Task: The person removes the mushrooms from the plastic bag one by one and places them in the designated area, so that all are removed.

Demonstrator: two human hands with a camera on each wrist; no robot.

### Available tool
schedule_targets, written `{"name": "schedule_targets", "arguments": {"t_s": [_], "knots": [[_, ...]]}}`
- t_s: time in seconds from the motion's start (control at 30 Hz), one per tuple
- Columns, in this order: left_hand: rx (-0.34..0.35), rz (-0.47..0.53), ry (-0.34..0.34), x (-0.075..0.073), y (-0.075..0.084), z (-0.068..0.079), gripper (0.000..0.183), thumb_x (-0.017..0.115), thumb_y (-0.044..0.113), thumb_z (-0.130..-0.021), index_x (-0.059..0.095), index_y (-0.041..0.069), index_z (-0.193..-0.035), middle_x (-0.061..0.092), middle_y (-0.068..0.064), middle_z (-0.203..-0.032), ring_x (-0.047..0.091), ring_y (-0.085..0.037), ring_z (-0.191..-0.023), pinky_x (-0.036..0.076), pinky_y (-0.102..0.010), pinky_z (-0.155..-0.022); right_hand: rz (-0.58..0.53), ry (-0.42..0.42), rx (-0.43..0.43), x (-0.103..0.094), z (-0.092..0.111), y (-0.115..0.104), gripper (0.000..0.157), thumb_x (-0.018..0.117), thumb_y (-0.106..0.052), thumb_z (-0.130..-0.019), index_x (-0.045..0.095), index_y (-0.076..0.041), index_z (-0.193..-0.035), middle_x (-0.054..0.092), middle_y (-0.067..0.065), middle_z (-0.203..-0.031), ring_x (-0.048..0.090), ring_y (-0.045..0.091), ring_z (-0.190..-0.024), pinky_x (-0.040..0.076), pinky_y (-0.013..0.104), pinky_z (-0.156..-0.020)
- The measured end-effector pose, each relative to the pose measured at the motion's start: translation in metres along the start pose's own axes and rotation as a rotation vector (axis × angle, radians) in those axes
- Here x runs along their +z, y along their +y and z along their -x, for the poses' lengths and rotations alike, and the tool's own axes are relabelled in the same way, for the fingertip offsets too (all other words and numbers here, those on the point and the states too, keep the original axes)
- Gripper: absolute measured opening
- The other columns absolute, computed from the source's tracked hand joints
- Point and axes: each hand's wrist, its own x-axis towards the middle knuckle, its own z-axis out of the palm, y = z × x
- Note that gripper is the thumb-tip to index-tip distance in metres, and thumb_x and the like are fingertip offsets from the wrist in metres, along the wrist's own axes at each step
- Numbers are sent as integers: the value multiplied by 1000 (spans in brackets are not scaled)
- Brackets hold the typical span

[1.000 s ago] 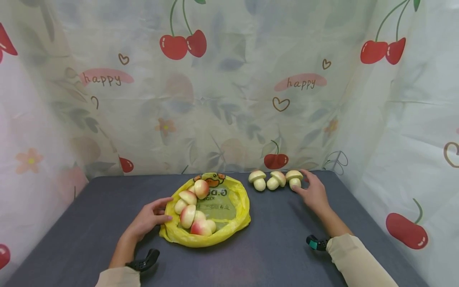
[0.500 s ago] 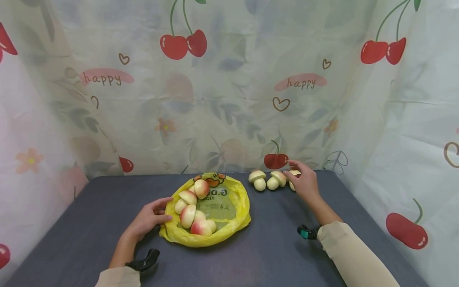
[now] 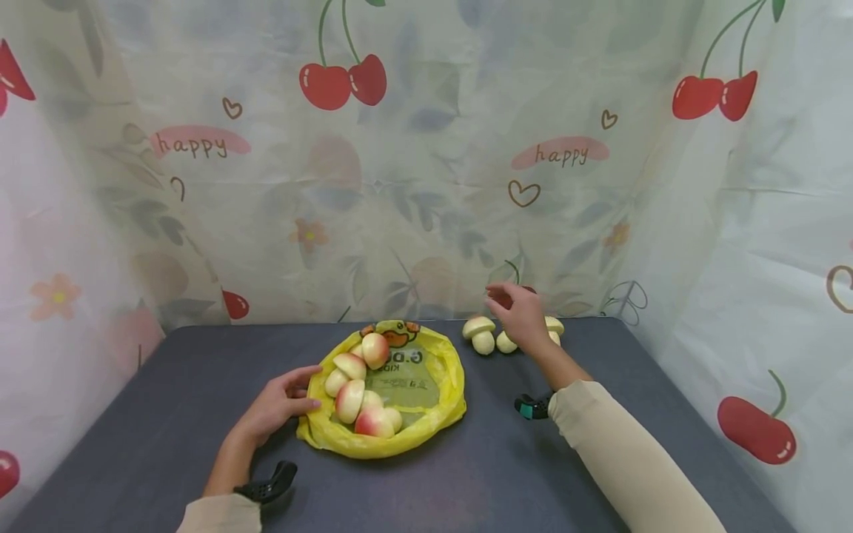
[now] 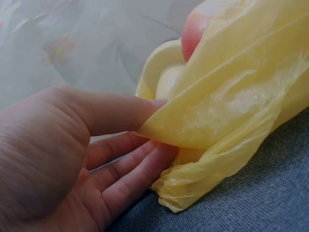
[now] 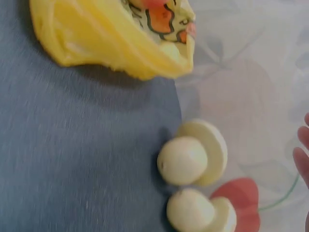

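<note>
My left hand pinches the left rim of a yellow plastic bag, thumb on the inner side and fingers outside, as the left wrist view shows. Inside the bag lie several toy mushrooms, cream with reddish caps. My right hand is raised over the back row of three similar mushrooms, fingers extended and nothing in them. The row's left mushroom shows whole. The middle mushroom and right mushroom are partly hidden behind the hand. Only fingertips of it appear in the right wrist view.
A dark grey-blue table carries everything. A patterned curtain with cherries and "happy" lettering hangs right behind its back edge and along both sides. A thin wire shape is by the back right corner.
My right hand has left the right mushroom and moved leftward and up over the row. The mushrooms stay in place, and my left hand keeps its hold on the bag.
</note>
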Motion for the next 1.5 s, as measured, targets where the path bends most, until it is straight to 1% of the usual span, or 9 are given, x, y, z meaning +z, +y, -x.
{"name": "schedule_targets", "arguments": {"t_s": [0.2, 0.43, 0.57, 0.73, 0.87, 1.03, 1.17, 1.37, 1.5], "knots": [[-1, 6, -2, -1, 0, -1, 65, 74, 16, -87, 46, 4, -144, 52, -21, -131, 56, -27, -98, 50, -33, -79, -1, -39, 13, 23, -9, -15, 25, 68, -15, -93, 68, -9, -118, 69, 8, -106, 63, 22, -93, 51, 40, -78], [3, 5, 2, 0, -1, -1, 65, 75, 16, -86, 46, 4, -143, 52, -21, -131, 57, -27, -97, 50, -34, -78, 0, -65, -10, 52, -16, -31, 25, 69, -18, -93, 68, -10, -116, 68, 6, -107, 63, 20, -93, 52, 36, -77], [0, 12, 2, 0, -1, -1, 65, 75, 16, -86, 46, 5, -143, 53, -20, -129, 58, -26, -96, 51, -34, -77, 14, -116, -24, 68, -19, -37, 25, 68, -18, -93, 68, -11, -117, 68, 5, -108, 62, 18, -93, 52, 35, -77], [-2, 18, 2, 1, -1, -1, 65, 75, 16, -86, 47, 5, -143, 53, -20, -129, 58, -26, -95, 51, -34, -76, 40, -211, -46, 84, -18, -46, 28, 70, -18, -92, 67, -13, -119, 68, 5, -109, 64, 19, -93, 51, 36, -79], [-5, 15, 7, 1, -1, -1, 65, 75, 16, -86, 47, 5, -143, 53, -20, -129, 58, -27, -96, 50, -34, -77, 8, -292, -30, 97, -18, -53, 29, 70, -16, -91, 66, -12, -120, 66, 6, -110, 64, 21, -93, 51, 36, -78], [-7, 13, 10, 0, -2, 0, 64, 75, 16, -86, 47, 5, -143, 54, -19, -128, 58, -26, -96, 50, -34, -77, 12, -444, 4, 113, -18, -59, 32, 68, -20, -93, 64, -14, -124, 64, 7, -116, 62, 20, -97, 51, 35, -79], [-11, 21, 7, 0, -2, 0, 64, 75, 16, -86, 47, 5, -143, 54, -19, -128, 58, -26, -96, 51, -35, -77, -19, -550, 17, 123, -16, -65, 38, 67, -22, -94, 61, -13, -130, 61, 9, -124, 59, 23, -103, 49, 38, -83], [-12, 19, 9, 0, -1, 0, 64, 74, 15, -86, 47, 5, -143, 54, -19, -128, 58, -27, -96, 51, -34, -78, -60, -676, -35, 135, -16, -77, 40, 65, -22, -95, 59, -13, -134, 55, 8, -134, 57, 29, -114, 47, 38, -90], [-19, 17, 11, 0, 0, -1, 64, 75, 16, -86, 47, 5, -143, 54, -19, -128, 59, -26, -96, 51, -35, -77, -5, -742, -86, 141, -15, -84, 43, 63, -23, -96, 56, -15, -138, 52, 8, -138, 52, 27, -120, 42, 40, -96]]}}
